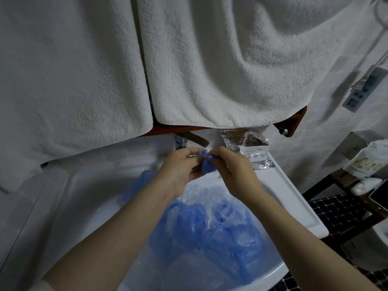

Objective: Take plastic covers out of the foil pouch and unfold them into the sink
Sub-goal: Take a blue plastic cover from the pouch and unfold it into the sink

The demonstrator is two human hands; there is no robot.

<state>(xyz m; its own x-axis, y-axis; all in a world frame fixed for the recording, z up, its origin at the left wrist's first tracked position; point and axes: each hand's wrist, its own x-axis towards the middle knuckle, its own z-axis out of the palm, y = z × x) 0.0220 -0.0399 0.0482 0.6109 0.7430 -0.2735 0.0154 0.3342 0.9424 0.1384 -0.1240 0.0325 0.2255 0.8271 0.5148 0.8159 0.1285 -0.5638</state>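
Both hands pinch folded blue cover.

1. The foil pouch, right of centre in the frame on the sink rim, has a white label strip with a short line of small print along its top edge; it is too blurred to read.
2. Below that print on the same strip stands a row of small round symbols, their content unclear.
3. The pale packet at the right edge of the frame shows a printed picture, with no legible wording.
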